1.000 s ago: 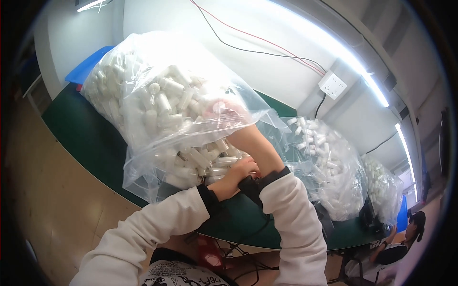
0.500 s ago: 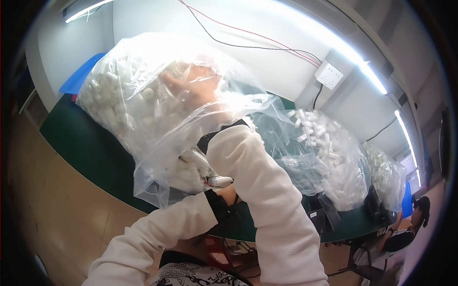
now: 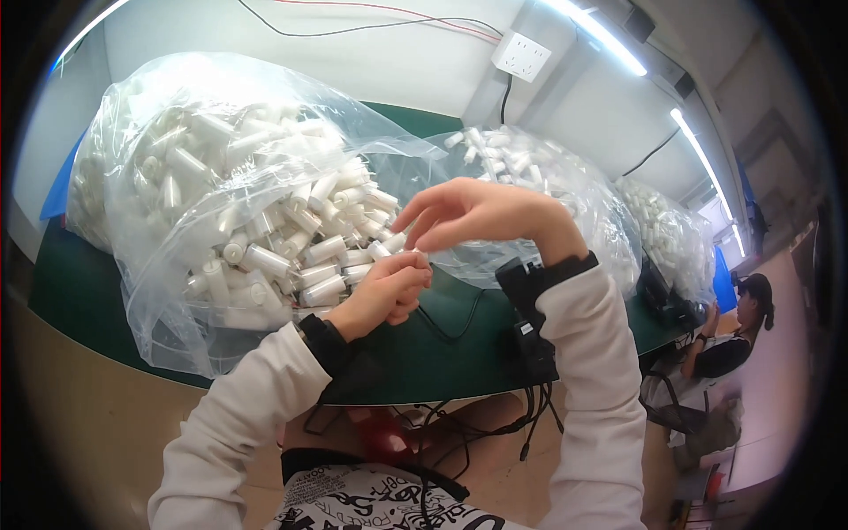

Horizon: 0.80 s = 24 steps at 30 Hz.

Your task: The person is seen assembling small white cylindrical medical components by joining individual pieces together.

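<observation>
Bag (image 3: 172, 331), clear plastic & bulging, lies on my L side of the green bench (image 3: 380, 380), mouth open twd me and to the R, stuffed w/ white cylinders (image 3: 322, 290). A heap of them is bare at the mouth, pointing every which way; the rest show thru the plastic. My L grip (image 3: 375, 299) is just beside the nearest ones, fingers curled in to a loose fist; can't tell if there's a piece inside. My R grip (image 3: 486, 216) hangs a bit above & to the R of it, palm down, fingers bent, tips pointing at the L one. Sth pale and blurred sits btwn the two, but can't tell if R is pinching it or not. Black cuffs (image 3: 324, 343) at both wrists, white sleeves (image 3: 592, 353) behind them. Further R on the bench: second bag (image 3: 565, 199) of similar white bits, then third bag (image 3: 676, 234) past it, near a co-worker (image 3: 720, 353) seated at far R. Blue tray (image 3: 60, 185) pokes out behind the first bag, far L. Up on the wall: white socket box (image 3: 523, 57) w/ a black lead down from it, red & black wires running off L, tube lights (image 3: 601, 35) overhead
</observation>
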Each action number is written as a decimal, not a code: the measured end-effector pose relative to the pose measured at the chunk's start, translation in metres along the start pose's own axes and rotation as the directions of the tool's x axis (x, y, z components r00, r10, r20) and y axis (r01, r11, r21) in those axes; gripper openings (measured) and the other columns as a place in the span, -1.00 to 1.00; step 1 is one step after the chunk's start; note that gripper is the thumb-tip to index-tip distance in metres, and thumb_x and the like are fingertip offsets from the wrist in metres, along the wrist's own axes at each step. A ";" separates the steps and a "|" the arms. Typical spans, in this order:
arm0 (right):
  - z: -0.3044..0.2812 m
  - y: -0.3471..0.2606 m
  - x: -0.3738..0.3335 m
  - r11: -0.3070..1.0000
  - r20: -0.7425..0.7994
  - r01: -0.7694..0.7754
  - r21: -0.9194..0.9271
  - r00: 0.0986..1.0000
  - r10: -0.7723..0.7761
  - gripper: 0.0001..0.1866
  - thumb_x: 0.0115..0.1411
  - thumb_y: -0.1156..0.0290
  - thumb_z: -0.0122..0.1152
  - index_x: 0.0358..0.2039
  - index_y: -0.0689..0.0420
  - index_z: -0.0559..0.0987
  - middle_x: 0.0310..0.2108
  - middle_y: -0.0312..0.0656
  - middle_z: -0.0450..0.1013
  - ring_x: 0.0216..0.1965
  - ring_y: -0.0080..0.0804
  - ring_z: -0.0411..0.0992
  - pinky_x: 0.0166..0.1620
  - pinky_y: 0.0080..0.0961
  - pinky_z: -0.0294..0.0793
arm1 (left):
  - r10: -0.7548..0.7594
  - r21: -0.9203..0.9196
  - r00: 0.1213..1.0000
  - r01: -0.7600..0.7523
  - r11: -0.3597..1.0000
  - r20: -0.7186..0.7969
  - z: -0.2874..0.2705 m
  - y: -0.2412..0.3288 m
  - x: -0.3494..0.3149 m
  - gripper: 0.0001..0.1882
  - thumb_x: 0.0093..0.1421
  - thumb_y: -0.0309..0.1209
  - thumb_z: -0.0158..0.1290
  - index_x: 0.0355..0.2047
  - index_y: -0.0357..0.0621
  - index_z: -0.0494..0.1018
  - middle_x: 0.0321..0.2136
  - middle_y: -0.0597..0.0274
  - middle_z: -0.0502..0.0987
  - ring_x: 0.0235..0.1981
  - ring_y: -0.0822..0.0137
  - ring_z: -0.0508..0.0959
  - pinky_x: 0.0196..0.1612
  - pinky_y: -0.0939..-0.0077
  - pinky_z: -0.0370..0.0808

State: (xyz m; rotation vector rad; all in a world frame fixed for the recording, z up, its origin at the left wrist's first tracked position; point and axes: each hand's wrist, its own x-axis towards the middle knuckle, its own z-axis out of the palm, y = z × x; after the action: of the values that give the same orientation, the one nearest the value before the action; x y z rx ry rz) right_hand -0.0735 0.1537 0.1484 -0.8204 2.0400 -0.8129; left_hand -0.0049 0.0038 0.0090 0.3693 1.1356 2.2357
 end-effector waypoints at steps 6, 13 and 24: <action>-0.037 0.097 0.004 0.654 -0.564 -0.669 -0.353 0.710 0.422 -0.63 -0.02 0.36 0.00 -0.18 0.21 0.50 -0.18 -0.04 0.45 -0.16 -0.22 0.43 -0.14 -0.41 0.40 | -0.067 0.013 0.995 0.066 0.998 0.068 0.004 -0.004 0.002 -0.89 0.17 -0.37 -0.08 -0.47 -0.04 0.25 -0.74 0.54 0.07 -0.80 0.65 0.02 -0.74 0.72 -0.08; -0.048 0.105 -0.024 0.278 -0.691 -0.901 -0.334 0.434 0.578 -0.63 -0.21 0.55 0.14 -0.27 0.24 0.55 -0.27 0.10 0.46 -0.16 -0.09 0.43 -0.07 -0.42 0.40 | -0.082 0.061 0.996 0.080 0.995 0.030 -0.001 -0.001 -0.007 -0.90 0.17 -0.40 -0.09 -0.46 -0.06 0.23 -0.75 0.54 0.03 -0.79 0.66 0.00 -0.73 0.72 -0.08; -0.064 0.150 -0.037 0.549 -0.645 -0.734 -0.400 0.651 0.401 -0.59 -0.09 0.36 0.13 -0.14 0.07 0.46 -0.18 -0.09 0.45 -0.12 -0.11 0.39 -0.14 -0.36 0.42 | 0.053 0.079 0.998 -0.055 0.995 0.026 -0.004 -0.004 0.004 -0.94 0.17 -0.46 -0.09 -0.36 -0.11 0.25 -0.70 0.49 0.16 -0.75 0.66 0.11 -0.73 0.74 0.02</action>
State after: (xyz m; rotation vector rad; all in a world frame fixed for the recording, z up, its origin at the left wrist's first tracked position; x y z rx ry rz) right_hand -0.1488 0.2870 0.0807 -0.1561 2.8779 0.1442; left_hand -0.0082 0.0054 0.0031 0.4641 1.2184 2.2309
